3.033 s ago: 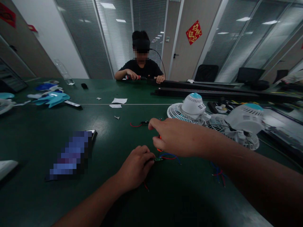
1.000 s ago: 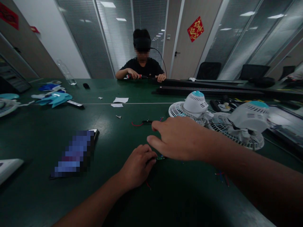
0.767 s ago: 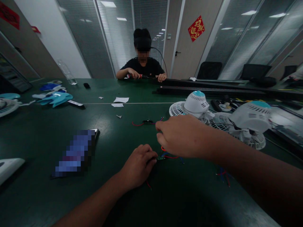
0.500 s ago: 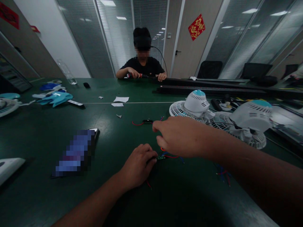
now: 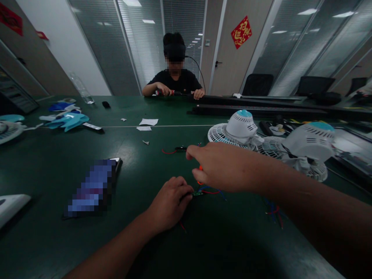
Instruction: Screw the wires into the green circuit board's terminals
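Observation:
My left hand (image 5: 168,203) rests on the green table (image 5: 43,162), fingers curled, pressing down a small green circuit board (image 5: 198,193) with red and blue wires (image 5: 213,191). My right hand (image 5: 223,166) hovers just above and behind the board. Its fingers are closed round a small red-handled tool (image 5: 200,169), of which only a bit shows, with the forefinger stretched to the left. A black part on a red wire (image 5: 174,150) lies just beyond my right hand.
Two white fan bodies with teal caps (image 5: 241,126) (image 5: 308,143) lie on their grilles at the right. Loose wires (image 5: 273,213) lie under my right forearm. A pixelated flat object (image 5: 93,188) is at the left. Paper scraps (image 5: 148,122) and blue fan blades (image 5: 65,120) lie farther off. A person (image 5: 174,77) sits opposite.
My right hand has made small shifts over the board, lowering onto it a second ago, then lifting back a little. My left hand has stayed pressed on the board.

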`<state>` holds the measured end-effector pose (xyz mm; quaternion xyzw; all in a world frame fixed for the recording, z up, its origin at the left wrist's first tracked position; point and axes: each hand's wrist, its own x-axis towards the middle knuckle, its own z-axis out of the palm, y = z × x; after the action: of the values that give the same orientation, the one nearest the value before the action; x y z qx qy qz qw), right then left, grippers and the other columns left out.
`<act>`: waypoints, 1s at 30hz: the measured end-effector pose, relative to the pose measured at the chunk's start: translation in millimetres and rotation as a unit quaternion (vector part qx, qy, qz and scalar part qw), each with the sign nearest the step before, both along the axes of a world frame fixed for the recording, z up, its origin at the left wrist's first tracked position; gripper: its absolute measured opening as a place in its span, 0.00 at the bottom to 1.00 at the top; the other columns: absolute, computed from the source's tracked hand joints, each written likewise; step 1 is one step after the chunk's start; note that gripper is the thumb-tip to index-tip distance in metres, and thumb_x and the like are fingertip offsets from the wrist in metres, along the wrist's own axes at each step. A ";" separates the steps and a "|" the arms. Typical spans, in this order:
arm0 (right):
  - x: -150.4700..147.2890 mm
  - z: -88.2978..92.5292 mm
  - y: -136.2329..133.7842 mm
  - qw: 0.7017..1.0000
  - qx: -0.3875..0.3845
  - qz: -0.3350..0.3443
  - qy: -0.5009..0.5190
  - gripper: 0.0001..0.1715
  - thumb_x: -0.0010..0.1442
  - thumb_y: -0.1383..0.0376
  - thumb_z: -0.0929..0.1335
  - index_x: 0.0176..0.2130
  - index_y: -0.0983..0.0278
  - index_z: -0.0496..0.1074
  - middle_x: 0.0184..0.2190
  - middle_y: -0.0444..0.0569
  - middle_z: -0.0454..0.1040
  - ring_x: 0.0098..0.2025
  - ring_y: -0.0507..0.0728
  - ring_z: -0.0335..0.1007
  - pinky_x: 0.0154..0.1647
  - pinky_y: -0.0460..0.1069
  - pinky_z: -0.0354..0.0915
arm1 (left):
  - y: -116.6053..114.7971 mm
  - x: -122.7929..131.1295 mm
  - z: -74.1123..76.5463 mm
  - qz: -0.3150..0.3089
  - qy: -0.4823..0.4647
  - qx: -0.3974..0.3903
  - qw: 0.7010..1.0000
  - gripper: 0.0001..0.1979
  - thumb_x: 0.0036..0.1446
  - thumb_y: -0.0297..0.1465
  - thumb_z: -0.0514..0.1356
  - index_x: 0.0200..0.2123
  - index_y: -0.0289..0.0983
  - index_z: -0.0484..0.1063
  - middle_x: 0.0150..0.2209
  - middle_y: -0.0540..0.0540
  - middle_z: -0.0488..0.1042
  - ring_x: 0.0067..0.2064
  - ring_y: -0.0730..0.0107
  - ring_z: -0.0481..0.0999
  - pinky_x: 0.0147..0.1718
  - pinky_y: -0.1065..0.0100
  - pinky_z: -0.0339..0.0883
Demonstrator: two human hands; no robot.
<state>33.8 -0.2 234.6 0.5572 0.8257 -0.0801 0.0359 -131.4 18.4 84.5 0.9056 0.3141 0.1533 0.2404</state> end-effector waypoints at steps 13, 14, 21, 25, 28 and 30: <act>1.4 -7.4 3.2 0.998 0.055 -0.012 0.027 0.20 0.55 0.59 0.66 0.46 0.66 0.71 0.33 0.52 0.76 0.32 0.59 0.70 0.28 0.50 0.56 | 0.0 0.0 -0.4 -0.001 -0.006 0.004 1.000 0.08 0.61 0.23 0.57 0.40 0.38 0.74 0.40 0.46 0.71 0.42 0.62 0.70 0.43 0.59 0.66; 0.7 -8.5 3.6 0.997 0.067 -0.018 0.030 0.19 0.55 0.58 0.67 0.44 0.66 0.72 0.32 0.52 0.76 0.32 0.59 0.70 0.28 0.50 0.55 | -0.2 -0.1 0.1 -0.003 -0.007 0.006 1.000 0.08 0.61 0.23 0.57 0.40 0.38 0.74 0.40 0.45 0.71 0.42 0.62 0.70 0.43 0.59 0.66; -6.0 -9.8 -0.8 0.994 0.091 -0.056 -0.003 0.22 0.62 0.50 0.60 0.40 0.64 0.72 0.25 0.51 0.73 0.28 0.60 0.69 0.24 0.51 0.50 | -0.6 -0.5 1.0 -0.006 -0.006 0.007 1.000 0.08 0.61 0.23 0.56 0.39 0.38 0.75 0.39 0.45 0.70 0.42 0.61 0.70 0.44 0.58 0.66; -6.7 -8.8 -6.0 0.993 0.100 -0.056 -0.012 0.30 0.67 0.49 0.50 0.37 0.61 0.71 0.24 0.51 0.72 0.27 0.61 0.69 0.24 0.51 0.49 | 0.0 -0.2 -1.1 -0.008 -0.012 0.012 1.000 0.08 0.61 0.23 0.56 0.39 0.39 0.75 0.39 0.45 0.70 0.42 0.61 0.70 0.46 0.57 0.66; -6.5 -10.9 -8.0 0.989 0.132 -0.060 -0.038 0.24 0.67 0.55 0.51 0.42 0.62 0.68 0.23 0.50 0.72 0.26 0.61 0.70 0.23 0.51 0.47 | 0.9 -0.2 -1.4 -0.010 -0.014 0.011 1.000 0.08 0.61 0.23 0.56 0.39 0.38 0.75 0.39 0.44 0.71 0.43 0.61 0.69 0.46 0.57 0.66; -6.7 -12.4 -8.6 0.986 0.139 -0.077 -0.041 0.20 0.66 0.57 0.54 0.45 0.63 0.66 0.23 0.50 0.73 0.26 0.61 0.70 0.22 0.51 0.47 | 1.5 -0.2 -0.5 -0.009 -0.010 0.005 1.000 0.09 0.61 0.23 0.56 0.40 0.38 0.75 0.40 0.44 0.71 0.42 0.61 0.69 0.44 0.58 0.66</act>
<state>27.1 -8.8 222.2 0.6216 0.7812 0.0565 -0.0143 -131.6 19.9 84.0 0.9078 0.3027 0.1620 0.2409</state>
